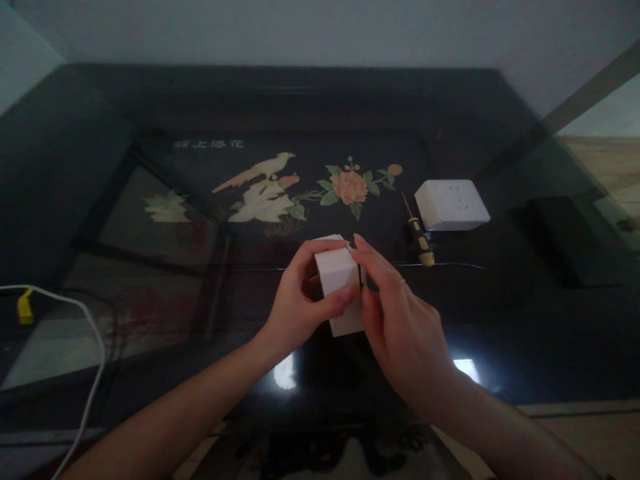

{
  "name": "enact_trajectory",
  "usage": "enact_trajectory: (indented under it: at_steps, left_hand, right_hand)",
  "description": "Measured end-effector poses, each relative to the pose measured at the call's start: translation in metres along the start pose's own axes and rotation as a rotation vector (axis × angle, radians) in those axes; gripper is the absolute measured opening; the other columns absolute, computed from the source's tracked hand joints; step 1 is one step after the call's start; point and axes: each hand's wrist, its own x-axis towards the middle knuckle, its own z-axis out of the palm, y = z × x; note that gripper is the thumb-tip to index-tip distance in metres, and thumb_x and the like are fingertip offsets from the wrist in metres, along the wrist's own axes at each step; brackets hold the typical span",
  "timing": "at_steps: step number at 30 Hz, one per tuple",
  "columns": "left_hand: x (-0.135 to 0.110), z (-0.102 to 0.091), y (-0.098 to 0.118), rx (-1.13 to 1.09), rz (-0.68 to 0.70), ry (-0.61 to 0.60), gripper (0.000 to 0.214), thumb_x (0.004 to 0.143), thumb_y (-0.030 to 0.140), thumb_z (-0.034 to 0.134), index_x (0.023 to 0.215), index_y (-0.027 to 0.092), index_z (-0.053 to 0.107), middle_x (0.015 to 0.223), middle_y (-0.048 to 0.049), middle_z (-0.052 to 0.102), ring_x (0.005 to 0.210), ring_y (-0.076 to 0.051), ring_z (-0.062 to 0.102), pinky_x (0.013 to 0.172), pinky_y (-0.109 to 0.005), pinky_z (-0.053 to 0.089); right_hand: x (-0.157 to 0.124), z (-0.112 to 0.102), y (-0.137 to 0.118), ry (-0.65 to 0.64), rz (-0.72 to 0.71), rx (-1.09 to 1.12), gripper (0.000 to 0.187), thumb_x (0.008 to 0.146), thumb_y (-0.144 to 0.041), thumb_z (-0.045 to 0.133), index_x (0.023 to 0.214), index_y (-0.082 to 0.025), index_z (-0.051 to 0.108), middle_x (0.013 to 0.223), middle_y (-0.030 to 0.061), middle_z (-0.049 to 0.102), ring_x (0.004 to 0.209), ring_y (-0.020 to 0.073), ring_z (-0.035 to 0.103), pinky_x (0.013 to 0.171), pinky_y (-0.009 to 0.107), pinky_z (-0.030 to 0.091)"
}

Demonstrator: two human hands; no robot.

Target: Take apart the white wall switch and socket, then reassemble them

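Note:
A small white box-shaped piece [337,268] is held upright near the front middle of the dark glossy table. My left hand [307,287] wraps around its left side, thumb across the near face. My right hand [400,307] pinches its right edge, where a thin dark gap shows between the box and a thin white part; the fingers partly cover this spot. Beyond my right hand lies a screwdriver [419,237] with a black and yellow handle, its tip pointing away. Right of it stands a white wall socket box [456,203] with socket holes on top.
The dark table [280,100] carries an inlaid bird and flower picture [350,187] under its shiny top. A white cable [93,327] with a yellow tag [25,307] runs along the left. A dark flat object [575,240], hard to make out, lies at the right.

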Motion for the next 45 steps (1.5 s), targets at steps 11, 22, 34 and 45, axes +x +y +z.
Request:
enact_trajectory:
  at_steps: [11,22,34,45]
  left_hand:
    - [-0.005,-0.004,-0.001,-0.181,-0.107,0.093,0.066,0.072,0.051,0.081,0.126,0.035,0.048,0.111,-0.0009,0.059,0.092,-0.019,0.060,0.074,-0.026,0.054]
    - [0.007,-0.022,0.020,-0.083,-0.186,-0.195,0.082,0.069,0.043,0.086,0.137,0.035,0.041,0.118,-0.0026,0.061,0.110,-0.024,0.061,0.088,-0.029,0.051]
    - [0.006,-0.023,0.030,-0.175,-0.494,-0.287,0.064,0.074,0.034,0.084,0.132,0.032,0.057,0.122,-0.0014,0.065,0.111,-0.023,0.060,0.094,-0.029,0.046]
    - [0.002,-0.023,0.025,-0.500,-0.614,-0.229,0.100,0.070,0.029,0.084,0.153,0.035,0.029,0.149,-0.0097,0.049,0.130,-0.037,0.050,0.106,-0.053,0.044]
  right_hand:
    - [0.004,0.005,0.028,-0.243,0.368,0.702,0.084,0.081,-0.042,0.076,0.150,-0.028,0.031,0.155,0.0131,0.042,0.140,0.0292,0.045,0.108,0.054,0.047]
    - [0.015,-0.022,0.047,-0.147,0.253,0.789,0.042,0.084,-0.035,0.073,0.125,-0.028,0.065,0.139,0.0091,0.055,0.128,0.0265,0.055,0.101,0.042,0.051]
    - [0.020,-0.031,0.077,0.057,0.230,-0.075,0.050,0.101,-0.054,0.034,0.120,-0.022,0.067,0.118,0.0119,0.070,0.112,0.0269,0.064,0.097,0.045,0.051]
    - [0.026,0.001,0.112,0.041,0.429,-0.443,0.053,0.090,-0.020,0.051,0.143,-0.013,0.050,0.107,0.0216,0.063,0.092,0.0355,0.065,0.081,0.055,0.053]
